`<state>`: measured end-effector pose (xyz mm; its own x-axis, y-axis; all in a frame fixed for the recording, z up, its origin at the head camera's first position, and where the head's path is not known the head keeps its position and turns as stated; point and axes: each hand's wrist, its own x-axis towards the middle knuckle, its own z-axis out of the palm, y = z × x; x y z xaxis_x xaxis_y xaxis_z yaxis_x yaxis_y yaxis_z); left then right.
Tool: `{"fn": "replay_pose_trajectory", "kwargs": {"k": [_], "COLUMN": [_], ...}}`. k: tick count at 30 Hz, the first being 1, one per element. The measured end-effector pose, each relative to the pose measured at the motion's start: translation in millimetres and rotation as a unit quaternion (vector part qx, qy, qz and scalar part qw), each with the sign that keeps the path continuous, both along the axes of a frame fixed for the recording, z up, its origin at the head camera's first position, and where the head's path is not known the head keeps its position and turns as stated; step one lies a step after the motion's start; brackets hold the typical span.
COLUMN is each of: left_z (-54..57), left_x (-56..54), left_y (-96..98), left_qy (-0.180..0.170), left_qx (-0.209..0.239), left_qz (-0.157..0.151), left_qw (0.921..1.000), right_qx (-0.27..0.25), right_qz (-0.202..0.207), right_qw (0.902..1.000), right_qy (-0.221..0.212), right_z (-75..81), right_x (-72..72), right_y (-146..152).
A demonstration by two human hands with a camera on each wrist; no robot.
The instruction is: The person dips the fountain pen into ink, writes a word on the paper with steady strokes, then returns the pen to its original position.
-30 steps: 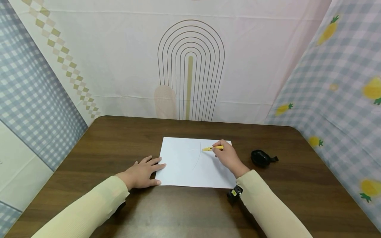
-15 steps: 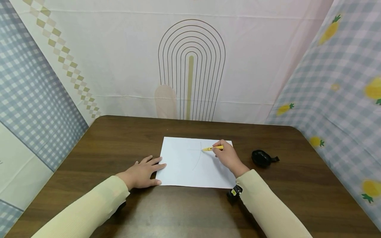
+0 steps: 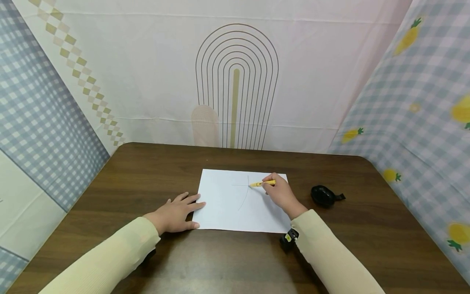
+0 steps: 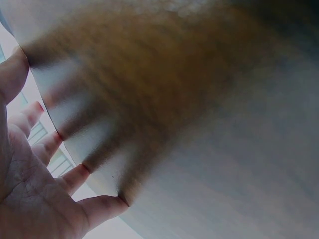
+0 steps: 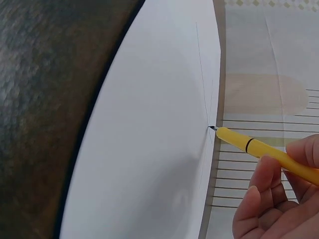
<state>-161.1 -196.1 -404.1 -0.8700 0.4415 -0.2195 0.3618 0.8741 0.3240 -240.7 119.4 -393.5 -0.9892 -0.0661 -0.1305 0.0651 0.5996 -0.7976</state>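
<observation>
The yellow fountain pen (image 5: 264,149) stands over the far half of the white sheet of paper (image 3: 224,208), its long axis running mostly sideways: nib (image 5: 213,128) to the left, barrel end to the right. The nib appears to touch the paper where a short straight line (image 3: 236,185) meets a longer curved line (image 3: 245,197). My right hand (image 3: 282,196) is the nearer one, coming in from the pen's right; nib lies left of my grip. Grip: thumb and fingers pinched together on the barrel, no slack seen. My left hand (image 3: 174,214) rests at the sheet's left edge, fingers spread apart, holding nothing; index, middle finger and thumb tips overlap the paper. Farther out, right of my right hand and apart from it, a glossy black object (image 3: 323,196) sits on the wood-grain table (image 3: 220,261); its kind I cannot tell.
</observation>
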Motion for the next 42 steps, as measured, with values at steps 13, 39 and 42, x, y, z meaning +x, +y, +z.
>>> {"fn": "replay_pose_trajectory", "kwargs": {"k": [13, 39, 42], "left_z": [0.1, 6.8, 6.2], "left_x": [0.9, 4.0, 3.3], "left_y": [0.9, 3.0, 2.9], "left_qy": [0.0, 0.0, 0.0], "left_qx": [0.0, -0.001, -0.003], "left_qz": [0.0, -0.003, -0.003], "left_qw": [1.0, 1.0, 1.0], "right_qx": [0.01, 0.022, 0.026], "right_qz": [-0.004, -0.001, -0.002], "right_qw": [0.9999, 0.9997, 0.9996], "right_qy": [-0.01, -0.013, -0.015], "right_z": [2.2, 4.9, 5.8], "right_x": [1.8, 8.7, 9.9], "right_y": [0.9, 8.8, 9.7]}}
